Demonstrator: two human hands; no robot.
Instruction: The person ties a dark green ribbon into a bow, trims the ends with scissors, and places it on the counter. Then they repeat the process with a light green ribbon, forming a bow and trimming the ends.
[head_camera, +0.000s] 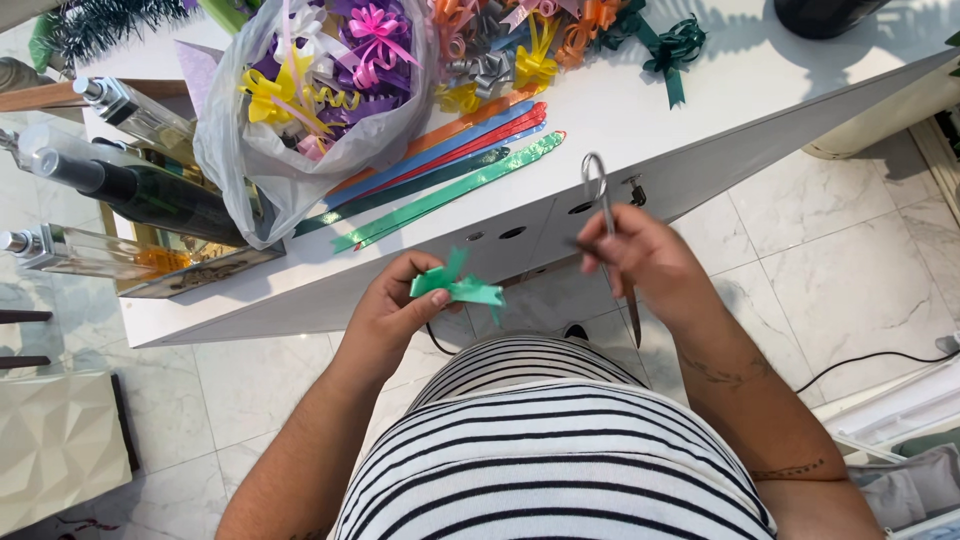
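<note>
The green ribbon piece sits pinched in my left hand, thumb and fingertips closed tight on its middle so the folded ends stick out above and to the right of my grip. I hold it in the air just off the near edge of the white table, over my striped shirt.

My right hand is just right of the ribbon piece, not touching it. Its fingers are curled around a pair of scissors; one metal loop stands up above my knuckles and the blades hang down below my hand. I cannot tell whether the blades are parted or together.

Beyond the ribbon piece, on the table, lie flat ribbon strips side by side, green nearest me, then dark green, red, blue and orange further off. Left of the strips and further from the ribbon piece stands a clear plastic bag stuffed with made bows in purple, yellow and pink. More loose bows in orange, yellow, silver and dark green are heaped at the far side of the table, well beyond the strips.

Far left of the ribbon piece, past the bag, glass bottles lie on a tray. Below it all is pale tiled floor, with a black cable running across it to my right.
</note>
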